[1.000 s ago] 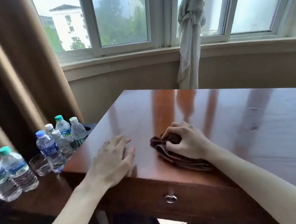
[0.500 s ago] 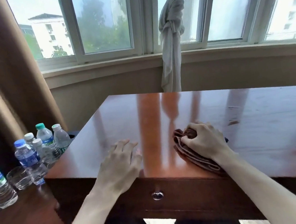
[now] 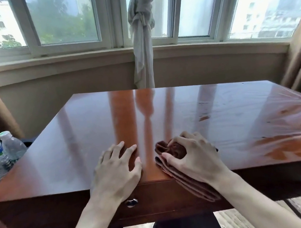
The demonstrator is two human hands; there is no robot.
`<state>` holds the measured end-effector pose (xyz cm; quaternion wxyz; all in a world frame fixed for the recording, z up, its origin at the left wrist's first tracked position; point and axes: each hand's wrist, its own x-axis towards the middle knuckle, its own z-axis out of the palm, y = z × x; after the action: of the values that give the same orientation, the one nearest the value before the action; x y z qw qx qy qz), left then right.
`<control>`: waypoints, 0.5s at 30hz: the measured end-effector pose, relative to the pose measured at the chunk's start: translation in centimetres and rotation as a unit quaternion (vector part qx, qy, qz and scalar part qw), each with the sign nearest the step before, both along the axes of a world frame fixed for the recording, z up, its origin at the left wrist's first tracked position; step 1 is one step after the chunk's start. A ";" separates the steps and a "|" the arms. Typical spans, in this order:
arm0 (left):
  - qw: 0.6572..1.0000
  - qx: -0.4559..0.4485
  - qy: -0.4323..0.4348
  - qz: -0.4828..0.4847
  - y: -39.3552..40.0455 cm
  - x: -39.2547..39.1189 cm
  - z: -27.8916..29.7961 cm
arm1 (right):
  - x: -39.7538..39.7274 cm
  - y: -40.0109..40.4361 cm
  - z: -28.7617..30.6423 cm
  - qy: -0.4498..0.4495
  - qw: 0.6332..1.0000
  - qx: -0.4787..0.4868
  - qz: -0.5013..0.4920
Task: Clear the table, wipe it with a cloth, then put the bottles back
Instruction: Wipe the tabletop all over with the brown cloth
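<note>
1. The right hand [image 3: 195, 157] grips a bunched brown cloth [image 3: 171, 150] near the front edge of the table [image 3: 214, 124] — fingers and thumb curled round the wad, while the cloth's folded tail hangs over the edge, past the drawer front.
2. The left hand [image 3: 117, 170] rests flat on the tabletop just beside the cloth, fingers spread and straight, holding nothing.
3. The bottles [image 3: 1, 150] stand off the table on a lower surface at the far left — clear plastic, with green and white caps.
4. A round metal drawer knob [image 3: 132, 202] shows below the left wrist.
5. A knotted pale curtain [image 3: 142, 38] hangs at the window behind the table.
</note>
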<state>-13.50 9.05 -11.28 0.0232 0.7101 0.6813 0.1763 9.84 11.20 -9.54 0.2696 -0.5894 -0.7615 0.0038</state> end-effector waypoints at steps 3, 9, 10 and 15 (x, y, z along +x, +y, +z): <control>1.000 0.000 0.004 0.000 0.2 0.0 0.1 | 0.7 3.2 1.8 0.015 0.999 -0.029 -0.023; 1.000 -0.006 0.005 -0.002 0.1 0.2 0.1 | -0.1 -0.1 0.0 0.004 1.000 0.008 -0.005; 1.000 -0.006 0.005 0.002 0.2 0.2 0.2 | -0.1 0.7 0.8 0.014 1.000 -0.009 -0.012; 1.000 -0.014 -0.005 -0.007 0.2 -0.1 0.2 | -1.5 1.7 0.7 0.006 0.999 0.000 -0.043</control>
<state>-13.59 9.24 -11.06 0.0379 0.7139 0.6784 0.1696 8.32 12.88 -8.84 0.2743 -0.6213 -0.7340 -0.0038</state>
